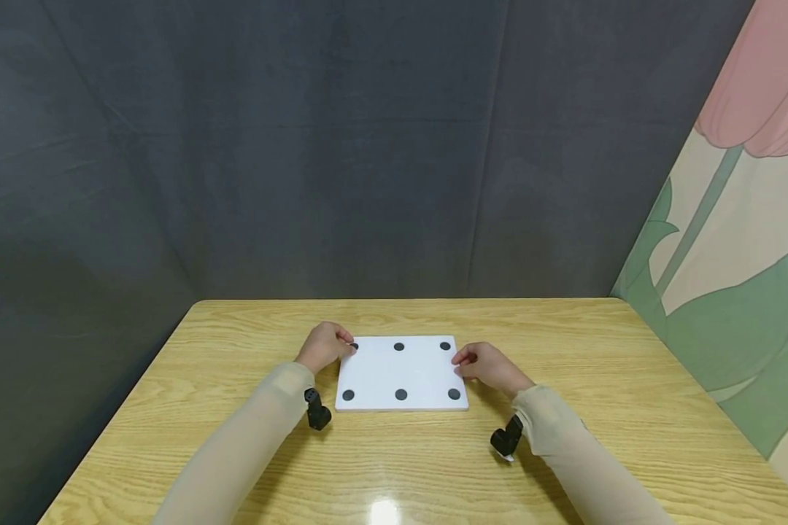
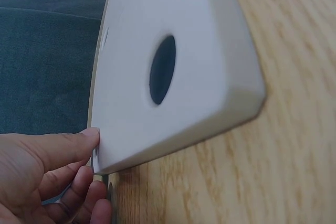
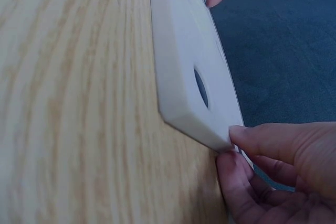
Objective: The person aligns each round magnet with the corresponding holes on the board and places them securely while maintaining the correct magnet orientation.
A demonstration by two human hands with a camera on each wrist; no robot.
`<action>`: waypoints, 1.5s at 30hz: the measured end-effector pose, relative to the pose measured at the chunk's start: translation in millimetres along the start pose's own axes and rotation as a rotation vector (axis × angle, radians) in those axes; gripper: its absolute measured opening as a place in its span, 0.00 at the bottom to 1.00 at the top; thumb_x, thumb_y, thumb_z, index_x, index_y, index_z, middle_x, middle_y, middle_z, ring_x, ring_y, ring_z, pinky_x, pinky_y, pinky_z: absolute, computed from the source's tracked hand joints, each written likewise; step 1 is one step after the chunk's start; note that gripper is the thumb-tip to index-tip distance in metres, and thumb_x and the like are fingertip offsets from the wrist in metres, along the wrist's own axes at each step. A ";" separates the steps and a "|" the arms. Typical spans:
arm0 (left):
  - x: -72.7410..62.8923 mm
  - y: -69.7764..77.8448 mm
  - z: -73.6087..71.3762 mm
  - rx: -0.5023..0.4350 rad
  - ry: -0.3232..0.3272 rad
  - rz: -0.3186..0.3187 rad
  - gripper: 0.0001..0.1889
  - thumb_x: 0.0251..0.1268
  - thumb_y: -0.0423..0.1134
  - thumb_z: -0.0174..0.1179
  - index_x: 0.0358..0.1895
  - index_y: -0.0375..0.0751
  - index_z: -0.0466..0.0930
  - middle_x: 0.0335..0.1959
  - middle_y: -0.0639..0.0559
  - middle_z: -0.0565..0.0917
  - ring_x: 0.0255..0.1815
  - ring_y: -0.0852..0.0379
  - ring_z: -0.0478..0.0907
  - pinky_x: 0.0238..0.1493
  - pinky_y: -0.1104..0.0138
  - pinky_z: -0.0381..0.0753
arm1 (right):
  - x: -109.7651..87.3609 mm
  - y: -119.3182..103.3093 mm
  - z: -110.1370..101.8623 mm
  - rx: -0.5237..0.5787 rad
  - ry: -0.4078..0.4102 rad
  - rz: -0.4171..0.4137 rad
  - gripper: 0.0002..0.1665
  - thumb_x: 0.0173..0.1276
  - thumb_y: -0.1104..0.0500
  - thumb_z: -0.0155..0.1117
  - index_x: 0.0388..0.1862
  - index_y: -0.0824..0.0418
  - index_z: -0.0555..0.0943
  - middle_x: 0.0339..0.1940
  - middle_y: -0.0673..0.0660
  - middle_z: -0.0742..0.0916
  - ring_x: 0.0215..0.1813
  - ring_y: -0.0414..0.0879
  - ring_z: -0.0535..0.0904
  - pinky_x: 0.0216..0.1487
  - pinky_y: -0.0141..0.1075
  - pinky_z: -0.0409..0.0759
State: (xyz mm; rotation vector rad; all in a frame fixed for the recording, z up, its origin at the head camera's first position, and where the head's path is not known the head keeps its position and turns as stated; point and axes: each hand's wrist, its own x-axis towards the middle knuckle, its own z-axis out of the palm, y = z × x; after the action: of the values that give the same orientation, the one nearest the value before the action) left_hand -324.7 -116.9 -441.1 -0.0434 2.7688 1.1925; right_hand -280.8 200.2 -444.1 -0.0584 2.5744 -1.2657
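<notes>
A flat white rectangular board (image 1: pixel 400 372) lies on the wooden table, with several dark round spots in two rows. Seen close in the left wrist view, one dark round spot (image 2: pixel 163 70) looks sunk into the white surface. My left hand (image 1: pixel 325 346) holds the board's far left corner, thumb on the edge and the other fingers curled beside it. At the right side my right hand (image 1: pixel 489 367) pinches the edge between thumb (image 3: pixel 262 137) and bent forefinger. Each hand's fingertips are partly hidden by the board or by other fingers.
The yellowish wood-grain table (image 1: pixel 394 467) extends all round the board. Behind it hangs a dark cloth (image 1: pixel 341 160), which also covers the left side. A wall with a painted flower (image 1: pixel 735 219) stands at the right. Black wrist cameras (image 1: pixel 317 410) sit on both sleeves.
</notes>
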 end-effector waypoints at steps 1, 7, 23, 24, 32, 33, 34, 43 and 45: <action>0.2 -0.2 0.3 0.001 0.001 -0.002 0.07 0.55 0.35 0.71 0.35 0.41 0.84 0.33 0.49 0.81 0.31 0.54 0.73 0.31 0.68 0.71 | 0.0 0.0 0.0 0.001 0.002 0.002 0.06 0.66 0.67 0.63 0.42 0.65 0.80 0.35 0.56 0.80 0.36 0.45 0.73 0.36 0.32 0.74; -0.2 0.2 1.4 0.007 0.008 -0.010 0.07 0.54 0.35 0.71 0.35 0.41 0.84 0.34 0.49 0.81 0.32 0.54 0.73 0.33 0.67 0.72 | -1.6 -0.8 -0.2 0.005 0.002 0.000 0.06 0.66 0.67 0.63 0.42 0.66 0.80 0.35 0.56 0.80 0.37 0.45 0.73 0.37 0.33 0.74; -4.0 1.7 0.8 -0.004 0.011 0.000 0.07 0.54 0.34 0.71 0.35 0.41 0.83 0.34 0.48 0.81 0.32 0.54 0.73 0.32 0.67 0.71 | -1.2 0.2 -0.3 -0.002 0.002 0.007 0.06 0.65 0.67 0.64 0.42 0.65 0.80 0.35 0.56 0.79 0.38 0.46 0.72 0.38 0.33 0.73; -3.9 1.8 0.9 -0.004 0.011 -0.002 0.07 0.54 0.34 0.71 0.35 0.41 0.83 0.34 0.48 0.81 0.32 0.53 0.73 0.32 0.67 0.71 | -0.8 0.5 -0.3 -0.003 0.002 0.008 0.06 0.66 0.67 0.64 0.41 0.65 0.80 0.35 0.56 0.79 0.38 0.46 0.73 0.38 0.33 0.73; -3.6 3.2 1.9 -0.002 0.014 -0.019 0.07 0.54 0.34 0.71 0.34 0.41 0.83 0.34 0.48 0.81 0.33 0.53 0.73 0.33 0.66 0.72 | -2.0 -0.8 -1.4 -0.007 -0.014 -0.005 0.06 0.66 0.67 0.63 0.42 0.65 0.80 0.35 0.56 0.79 0.38 0.46 0.72 0.37 0.31 0.73; -3.6 3.3 1.9 -0.002 0.014 -0.019 0.06 0.54 0.34 0.71 0.34 0.41 0.83 0.34 0.48 0.81 0.33 0.53 0.73 0.33 0.67 0.72 | -1.7 -0.5 -1.4 -0.007 -0.013 -0.004 0.06 0.66 0.66 0.63 0.41 0.65 0.80 0.35 0.56 0.79 0.38 0.46 0.72 0.37 0.31 0.73; -3.6 3.5 1.9 -0.002 0.015 -0.019 0.06 0.54 0.34 0.71 0.34 0.41 0.83 0.34 0.48 0.81 0.33 0.53 0.73 0.33 0.67 0.72 | -1.4 -0.3 -1.5 -0.007 -0.012 -0.002 0.06 0.66 0.66 0.63 0.41 0.65 0.80 0.35 0.56 0.79 0.38 0.45 0.72 0.37 0.31 0.73; -3.8 3.6 2.3 0.010 0.022 -0.011 0.06 0.54 0.35 0.71 0.34 0.41 0.83 0.34 0.49 0.81 0.32 0.54 0.73 0.33 0.67 0.71 | -1.9 0.4 -1.1 0.003 0.002 0.002 0.06 0.66 0.67 0.64 0.41 0.65 0.80 0.35 0.56 0.79 0.37 0.46 0.72 0.37 0.33 0.72; -3.6 3.6 2.4 0.007 0.024 -0.014 0.06 0.54 0.35 0.71 0.34 0.41 0.83 0.34 0.49 0.81 0.32 0.53 0.73 0.33 0.67 0.71 | -1.5 0.9 -1.0 -0.003 0.004 -0.002 0.06 0.66 0.67 0.64 0.42 0.65 0.80 0.35 0.56 0.79 0.37 0.46 0.72 0.38 0.33 0.72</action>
State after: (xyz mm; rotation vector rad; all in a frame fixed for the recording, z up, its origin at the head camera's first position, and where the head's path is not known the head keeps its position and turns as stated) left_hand -321.2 -112.8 -439.7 -0.0772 2.7886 1.1860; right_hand -279.6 201.8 -443.8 -0.0588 2.5802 -1.2631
